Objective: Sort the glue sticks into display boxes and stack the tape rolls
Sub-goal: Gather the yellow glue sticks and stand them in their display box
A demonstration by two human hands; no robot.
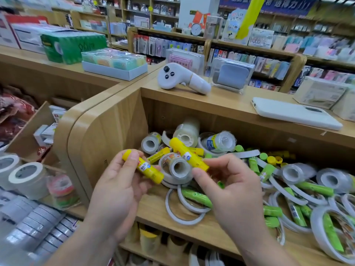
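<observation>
Your left hand, forearm cut off below: thumb and fingers pinch yellow cylindrical glue stick, partly hiding it. Your right hand: fingers pinch end of second yellow glue stick.

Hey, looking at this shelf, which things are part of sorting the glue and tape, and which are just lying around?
Job in hand:
left hand gripping a yellow glue stick
right hand pinching a second yellow stick
green glue sticks
tape rolls

Lying about, on the shelf top:
white controller
white phone
</observation>
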